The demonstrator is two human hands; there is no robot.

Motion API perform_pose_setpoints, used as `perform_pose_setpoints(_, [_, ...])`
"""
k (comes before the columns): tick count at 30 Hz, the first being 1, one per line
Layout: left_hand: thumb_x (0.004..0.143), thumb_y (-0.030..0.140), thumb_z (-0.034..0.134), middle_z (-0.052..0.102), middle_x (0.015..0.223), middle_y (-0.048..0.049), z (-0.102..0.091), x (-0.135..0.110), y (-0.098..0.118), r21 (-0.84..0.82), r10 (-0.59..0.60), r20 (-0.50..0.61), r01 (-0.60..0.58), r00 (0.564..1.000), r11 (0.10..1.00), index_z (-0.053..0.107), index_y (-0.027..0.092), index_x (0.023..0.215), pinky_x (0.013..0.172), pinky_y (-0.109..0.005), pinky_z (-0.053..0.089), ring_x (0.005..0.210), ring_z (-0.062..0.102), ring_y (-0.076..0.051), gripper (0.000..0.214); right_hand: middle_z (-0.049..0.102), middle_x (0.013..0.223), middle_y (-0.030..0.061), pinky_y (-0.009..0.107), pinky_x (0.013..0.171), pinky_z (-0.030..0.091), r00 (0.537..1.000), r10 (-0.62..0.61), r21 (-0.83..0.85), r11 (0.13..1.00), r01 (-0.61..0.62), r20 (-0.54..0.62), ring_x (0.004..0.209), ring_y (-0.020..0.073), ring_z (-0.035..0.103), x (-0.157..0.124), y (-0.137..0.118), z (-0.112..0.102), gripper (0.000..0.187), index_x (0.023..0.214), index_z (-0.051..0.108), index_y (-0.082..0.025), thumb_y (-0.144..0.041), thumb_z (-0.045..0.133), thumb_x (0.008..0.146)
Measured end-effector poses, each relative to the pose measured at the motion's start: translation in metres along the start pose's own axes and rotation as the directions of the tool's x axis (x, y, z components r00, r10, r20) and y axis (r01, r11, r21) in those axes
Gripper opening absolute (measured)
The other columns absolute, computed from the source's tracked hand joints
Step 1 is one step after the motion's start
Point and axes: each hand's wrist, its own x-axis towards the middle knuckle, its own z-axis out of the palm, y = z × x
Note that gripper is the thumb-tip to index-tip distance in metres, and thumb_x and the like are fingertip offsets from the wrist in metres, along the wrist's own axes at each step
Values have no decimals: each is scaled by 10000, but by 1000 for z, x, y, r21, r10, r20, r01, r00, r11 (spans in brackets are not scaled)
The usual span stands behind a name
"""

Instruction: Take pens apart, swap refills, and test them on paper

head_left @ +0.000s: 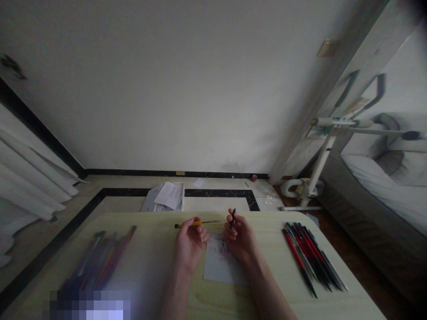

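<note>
My left hand [190, 246] is closed around a yellow pen [197, 223] with a black end pointing left. A thin, pale refill-like tip sticks out of it to the right, toward my other hand. In my right hand [243, 242], the fingers pinch a small black pen part [232, 218], held roughly upright; its exact kind is hard to make out. The two hands are apart, just above the table. Beneath them lies a white sheet of paper [216, 269] with dark scribbles, partly covered by my right hand and forearm.
Several red, black and grey pens [308, 255] lie in a row at the table's right. A blurred pile of pens [100, 262] is at the left. Beyond the pale wooden table [147, 266], a box of papers [168, 196] sits on the floor; exercise equipment [322, 164] stands right.
</note>
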Motion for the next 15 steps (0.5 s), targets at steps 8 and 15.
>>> perform_pose_setpoints(8, [742, 204, 536, 420, 530, 14, -2, 0, 0, 0, 4, 5, -4, 1000, 1000, 596, 111, 721, 434, -201, 296, 472, 369, -68, 113, 566, 637, -61, 124, 297, 288, 1000, -12, 12, 1000, 12, -4, 350, 13, 343, -1, -1, 2, 135, 875, 557, -184, -197, 590, 746])
perform_pose_setpoints(15, [743, 204, 533, 418, 528, 13, -1, 0, -1, 0, 11, 6, -11, 1000, 1000, 596, 110, 718, 436, -207, 302, 470, 368, -71, 115, 554, 649, -64, 125, 327, 309, 999, -19, 25, 1000, 18, 44, 381, 15, 357, -2, -1, 0, 108, 861, 561, -190, -200, 595, 758])
